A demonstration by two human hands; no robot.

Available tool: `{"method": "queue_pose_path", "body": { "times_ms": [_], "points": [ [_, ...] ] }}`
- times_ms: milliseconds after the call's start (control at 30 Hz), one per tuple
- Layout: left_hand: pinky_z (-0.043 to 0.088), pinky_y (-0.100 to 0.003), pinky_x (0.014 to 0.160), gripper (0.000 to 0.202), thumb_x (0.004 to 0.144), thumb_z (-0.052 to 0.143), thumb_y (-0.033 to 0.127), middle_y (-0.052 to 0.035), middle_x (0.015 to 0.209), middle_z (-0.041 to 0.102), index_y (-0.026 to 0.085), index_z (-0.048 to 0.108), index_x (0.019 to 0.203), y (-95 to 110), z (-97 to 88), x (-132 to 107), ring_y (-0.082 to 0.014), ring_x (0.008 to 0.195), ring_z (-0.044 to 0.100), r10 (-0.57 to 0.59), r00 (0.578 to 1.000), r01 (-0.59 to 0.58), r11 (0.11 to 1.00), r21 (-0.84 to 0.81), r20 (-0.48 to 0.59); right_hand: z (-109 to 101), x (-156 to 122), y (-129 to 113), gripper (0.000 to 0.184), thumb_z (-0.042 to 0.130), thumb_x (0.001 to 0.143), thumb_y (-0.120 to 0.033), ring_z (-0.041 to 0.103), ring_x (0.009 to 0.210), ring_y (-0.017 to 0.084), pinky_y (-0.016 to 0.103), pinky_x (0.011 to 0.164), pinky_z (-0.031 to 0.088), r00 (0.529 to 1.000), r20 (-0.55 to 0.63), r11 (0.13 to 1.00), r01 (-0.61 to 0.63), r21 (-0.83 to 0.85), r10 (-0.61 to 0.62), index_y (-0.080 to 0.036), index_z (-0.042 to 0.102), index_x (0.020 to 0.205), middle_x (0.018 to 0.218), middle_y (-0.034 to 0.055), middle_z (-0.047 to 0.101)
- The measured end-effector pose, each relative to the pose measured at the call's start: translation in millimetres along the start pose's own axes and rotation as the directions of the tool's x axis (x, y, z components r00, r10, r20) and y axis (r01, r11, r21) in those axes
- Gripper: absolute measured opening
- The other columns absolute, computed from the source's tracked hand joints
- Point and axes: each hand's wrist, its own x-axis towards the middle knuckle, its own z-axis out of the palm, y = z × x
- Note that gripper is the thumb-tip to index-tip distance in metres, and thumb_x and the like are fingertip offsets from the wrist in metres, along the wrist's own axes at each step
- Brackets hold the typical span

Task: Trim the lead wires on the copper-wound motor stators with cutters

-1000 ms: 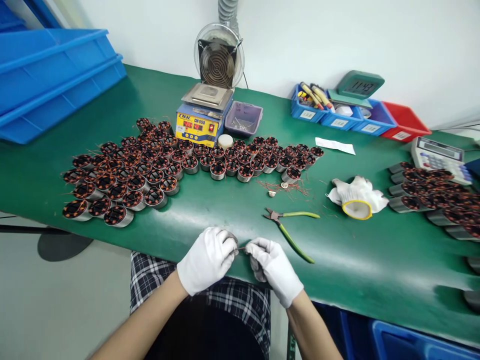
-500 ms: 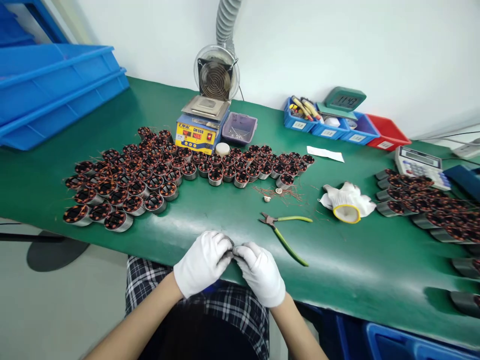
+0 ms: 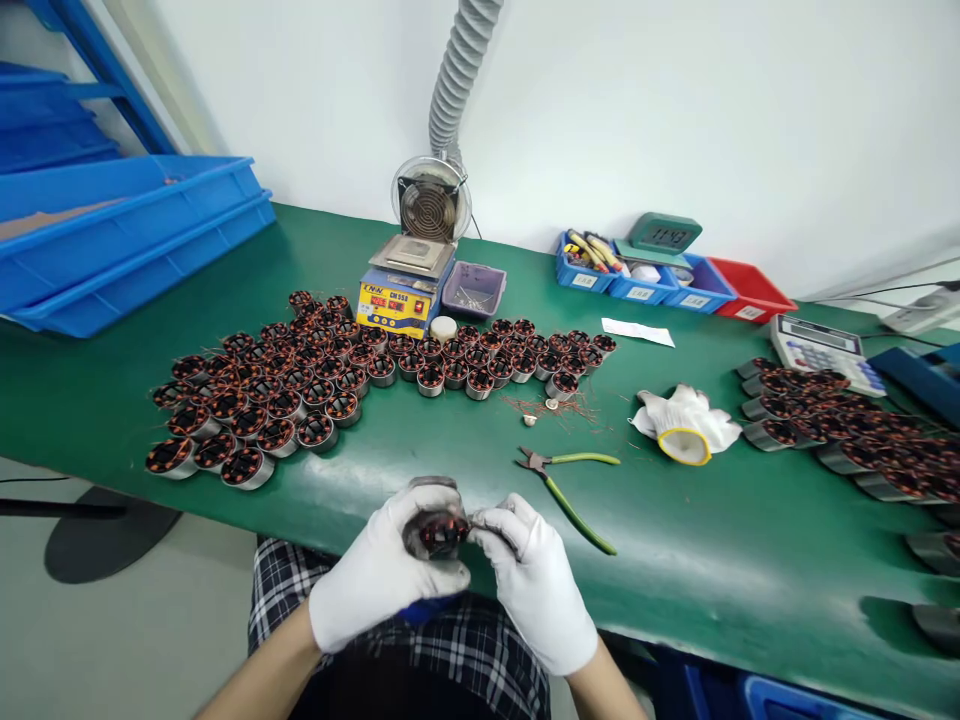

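Observation:
My left hand [image 3: 386, 570], in a white glove, is wrapped round a motor stator [image 3: 442, 535] with a dark body and copper windings, tilted so its wound side faces me. At the stator's right edge, my right hand [image 3: 529, 575], gloved too, has its thumb and forefinger pinched together with smudged fingertips. What lies between those fingertips is too small to make out. Diagonal cutters [image 3: 574, 490] with green handles rest on the green table [image 3: 675, 540], jaws parted, to the right beyond my hands. Several more stators [image 3: 277, 400] stand in a large group ahead.
Copper wire scraps [image 3: 570, 408] lie by two small pale pieces. A spare white glove [image 3: 686, 425] is at right. Behind stand a solder pot [image 3: 397, 300], a purple tray [image 3: 474, 290], small bins [image 3: 637, 288], a red bin [image 3: 754, 290] and a calculator [image 3: 829, 355]. Blue crates [image 3: 142, 250] sit left.
My left hand has turned and opened out round the stator, whose windings now show. The right hand stays pinched at its edge. The whole view has tilted up slightly.

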Motion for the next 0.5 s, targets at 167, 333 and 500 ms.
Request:
{"method": "queue_pose_path", "body": {
  "times_ms": [167,333,500],
  "points": [
    [0.049,-0.038,0.087,0.037,0.071,0.064,0.018,-0.0103,0.11,0.055,0.022,0.053,0.106,7,-10.2,-6,-0.0232,0.102,0.055,0.311,0.95,-0.294,0.924,0.246,-0.032,-6,8,-13,0.016,0.05,0.072,-0.017,0.042,0.045,0.009,0.02,0.045,0.039,0.911,0.225,0.846,-0.405,0.346,0.345,-0.018,0.054,0.057,0.054,-0.0036,0.043],
    [0.051,-0.031,0.079,0.035,0.071,0.056,0.008,-0.0037,0.095,0.058,0.025,0.052,0.102,16,-18.0,-6,-0.0175,0.089,0.058,0.239,0.941,-0.287,0.939,0.19,0.241,-7,4,-19,0.016,0.049,0.071,-0.021,0.042,0.046,0.011,0.022,0.047,0.039,0.893,0.196,0.833,-0.449,0.323,0.405,-0.018,0.054,0.056,0.051,-0.0029,0.043],
    [0.051,-0.029,0.081,0.029,0.074,0.058,0.011,-0.0063,0.1,0.054,0.023,0.057,0.1,20,-14.3,-8,-0.0173,0.092,0.057,0.298,0.944,-0.328,0.879,0.346,0.139,-8,-1,-26,0.017,0.049,0.074,-0.021,0.047,0.052,0.012,0.024,0.052,0.041,0.926,0.036,0.896,-0.373,0.241,0.376,-0.018,0.059,0.06,0.059,0.0003,0.05]
  ]
}}
